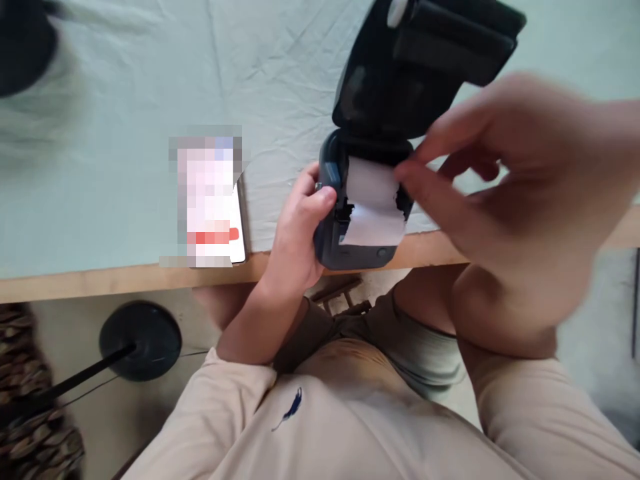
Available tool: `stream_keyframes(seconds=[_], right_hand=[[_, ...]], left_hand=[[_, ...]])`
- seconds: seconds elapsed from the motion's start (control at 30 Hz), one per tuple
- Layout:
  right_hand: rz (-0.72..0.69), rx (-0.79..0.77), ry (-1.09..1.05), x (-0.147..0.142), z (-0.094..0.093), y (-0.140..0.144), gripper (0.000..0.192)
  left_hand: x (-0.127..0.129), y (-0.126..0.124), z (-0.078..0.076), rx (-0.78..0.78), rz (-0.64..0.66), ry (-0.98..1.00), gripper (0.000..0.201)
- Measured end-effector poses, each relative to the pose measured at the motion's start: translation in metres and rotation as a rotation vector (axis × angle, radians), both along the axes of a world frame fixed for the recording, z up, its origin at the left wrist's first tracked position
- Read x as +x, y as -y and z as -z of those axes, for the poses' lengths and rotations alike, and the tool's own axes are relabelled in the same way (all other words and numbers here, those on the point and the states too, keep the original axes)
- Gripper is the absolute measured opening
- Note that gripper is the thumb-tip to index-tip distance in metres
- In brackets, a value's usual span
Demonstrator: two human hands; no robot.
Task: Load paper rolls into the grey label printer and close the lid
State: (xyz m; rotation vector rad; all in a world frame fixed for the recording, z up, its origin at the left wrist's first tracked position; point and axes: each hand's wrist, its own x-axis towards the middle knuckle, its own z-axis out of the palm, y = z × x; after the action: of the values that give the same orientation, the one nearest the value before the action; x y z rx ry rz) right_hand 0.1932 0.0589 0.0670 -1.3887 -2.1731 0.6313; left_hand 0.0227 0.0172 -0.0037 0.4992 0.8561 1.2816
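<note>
A small dark printer (pixel 357 250) sits at the table's front edge with its lid (pixel 400 73) flipped open and upright. A white paper roll (pixel 373 203) lies in its open bay, with the loose end spread over the front. My left hand (pixel 297 230) grips the printer's left side, thumb on its top corner. My right hand (pixel 500 193) is blurred and hovers over the right side, its fingertips touching the right edge of the paper.
A phone (pixel 215 200) lies face up on the pale cloth-covered table (pixel 125 167), left of the printer. A wooden table edge (pixel 100 283) runs across. A black round stand base (pixel 140 340) sits on the floor below. A dark object (pixel 23 43) is at far left.
</note>
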Motion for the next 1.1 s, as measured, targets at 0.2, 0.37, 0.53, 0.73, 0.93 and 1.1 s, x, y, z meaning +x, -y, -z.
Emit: stream_keyframes(seconds=[0.2,0.37,0.53,0.73,0.93,1.1], right_hand=[[-0.098,0.089,0.347,0.000,0.023,-0.005,0.025],[-0.119,0.052,0.338,0.000,0.019,-0.016,0.030],[-0.098,-0.130,-0.119,0.012,0.006,-0.015,0.041],[0.009,-0.158,-0.595,0.027,0.025,-0.010,0.031],[0.008,0.100,-0.242,0.043,0.052,-0.004,0.026],[0.119,0.035,-0.078,0.046,0.065,-0.001,0.035]], left_hand=[[0.001,-0.001,0.002,-0.013,0.003,-0.086,0.031],[0.004,0.000,0.001,-0.026,-0.053,-0.113,0.025],[0.004,-0.004,0.002,-0.018,-0.084,-0.047,0.017],[0.005,-0.009,0.005,-0.065,-0.245,-0.047,0.024],[0.003,-0.005,0.003,-0.054,-0.257,-0.079,0.026],[0.002,-0.005,0.001,-0.007,-0.182,-0.049,0.026]])
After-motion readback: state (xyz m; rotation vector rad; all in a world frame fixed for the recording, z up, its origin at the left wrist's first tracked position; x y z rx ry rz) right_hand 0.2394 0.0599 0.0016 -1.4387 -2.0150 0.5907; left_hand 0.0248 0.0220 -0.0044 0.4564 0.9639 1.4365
